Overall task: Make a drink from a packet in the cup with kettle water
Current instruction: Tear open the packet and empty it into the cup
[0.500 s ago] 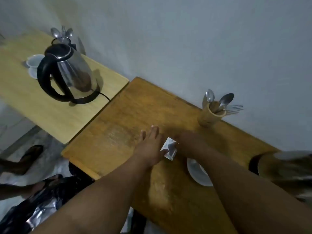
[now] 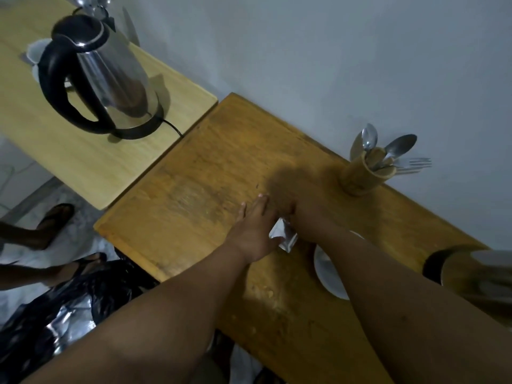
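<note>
The small silver packet is held between the left hand and the right hand over the brown table, probably to be torn open, while the kettle is left far away to the left.

Packet and kettle on the two tables

A small shiny silver packet is lying flat on the darker wooden table, pinched between two hands that are touching it from both sides. A tall shiny metal kettle with a black lid and a big black handle is standing upright on its black base on the lighter table, far from the packet. A black cord is running out from its base.
</note>
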